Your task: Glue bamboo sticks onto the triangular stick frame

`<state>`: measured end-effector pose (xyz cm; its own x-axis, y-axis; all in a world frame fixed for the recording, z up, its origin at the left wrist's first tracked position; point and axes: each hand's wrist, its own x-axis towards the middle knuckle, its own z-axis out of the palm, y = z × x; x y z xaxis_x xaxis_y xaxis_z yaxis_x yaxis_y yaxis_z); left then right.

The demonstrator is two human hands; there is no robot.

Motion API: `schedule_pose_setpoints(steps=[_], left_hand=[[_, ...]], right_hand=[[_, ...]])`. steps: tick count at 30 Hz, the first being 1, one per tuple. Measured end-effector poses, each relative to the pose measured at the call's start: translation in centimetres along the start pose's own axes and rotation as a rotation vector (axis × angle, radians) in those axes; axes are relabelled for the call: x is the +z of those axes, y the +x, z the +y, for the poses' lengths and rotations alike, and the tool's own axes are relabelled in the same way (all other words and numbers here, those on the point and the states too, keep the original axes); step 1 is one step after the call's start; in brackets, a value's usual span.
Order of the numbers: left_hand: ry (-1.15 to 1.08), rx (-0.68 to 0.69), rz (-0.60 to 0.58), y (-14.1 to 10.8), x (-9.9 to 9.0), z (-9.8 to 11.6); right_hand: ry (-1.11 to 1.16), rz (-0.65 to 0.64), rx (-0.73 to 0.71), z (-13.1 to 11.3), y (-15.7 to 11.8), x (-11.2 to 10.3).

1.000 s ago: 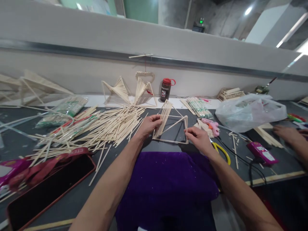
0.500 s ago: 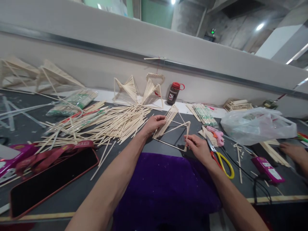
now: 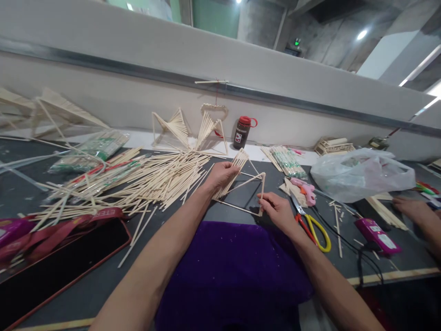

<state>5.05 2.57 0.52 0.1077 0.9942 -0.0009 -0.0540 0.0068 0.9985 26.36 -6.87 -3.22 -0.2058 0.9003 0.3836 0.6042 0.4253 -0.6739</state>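
A small frame model of thin wooden sticks (image 3: 263, 184) stands on the dark table in front of me. Its left side carries a row of closely set sticks (image 3: 241, 157). My left hand (image 3: 222, 176) has its fingers closed on that row, partly covering it. On the opposite side, my right hand (image 3: 276, 208) pinches the upright stick near the front right corner. Right of that hand lie scissors (image 3: 319, 232) with red and yellow handles, beside a pink glue gun (image 3: 308, 191).
Loose wooden sticks (image 3: 168, 179) are heaped to the left. Behind stand a twisted stick model (image 3: 172, 126) and a dark bottle (image 3: 241, 133) with a red lid. On the right are a white plastic bag (image 3: 361, 174), a magenta device (image 3: 377, 235) and another person's hand (image 3: 409, 207).
The view has shifted, so most things sit further left in it. My left hand has slid slightly right over the row of sticks. My right hand keeps its pinch.
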Motion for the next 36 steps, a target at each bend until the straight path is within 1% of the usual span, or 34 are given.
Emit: schedule_pose_setpoints(steps=[5, 10, 16, 19, 22, 25, 29, 32, 36], left_hand=[[-0.001, 0.036, -0.019, 0.5, 0.0, -0.3], [0.004, -0.006, -0.044, 0.5, -0.3, -0.4], [0.041, -0.019, -0.084, 0.4, -1.4, -0.8], [0.028, -0.017, -0.137, 0.3, -2.1, -1.0], [0.0, -0.018, -0.17, 0.3, -2.3, -0.8], [-0.038, -0.049, -0.12, 0.5, -1.7, -0.3], [-0.009, -0.032, -0.031, 0.9, -0.7, -0.1], [-0.025, -0.038, -0.045, 1.0, -0.6, -0.1], [-0.014, -0.062, -0.09, 0.6, -1.3, -0.2]], right_hand=[[0.014, -0.005, -0.009, 0.0, 0.0, 0.0], [0.0, -0.002, -0.011, -0.1, 0.1, -0.1], [0.01, -0.004, -0.006, -0.2, 0.2, -0.1], [0.023, 0.0, -0.01, -0.2, 0.1, -0.1], [0.021, 0.003, -0.01, -0.2, 0.1, -0.1], [0.014, 0.001, -0.006, -0.2, 0.1, 0.0], [0.017, -0.006, 0.002, -0.2, 0.1, -0.1], [0.015, -0.011, 0.0, -0.3, 0.1, -0.1], [0.011, -0.002, -0.011, -0.5, 0.1, -0.2]])
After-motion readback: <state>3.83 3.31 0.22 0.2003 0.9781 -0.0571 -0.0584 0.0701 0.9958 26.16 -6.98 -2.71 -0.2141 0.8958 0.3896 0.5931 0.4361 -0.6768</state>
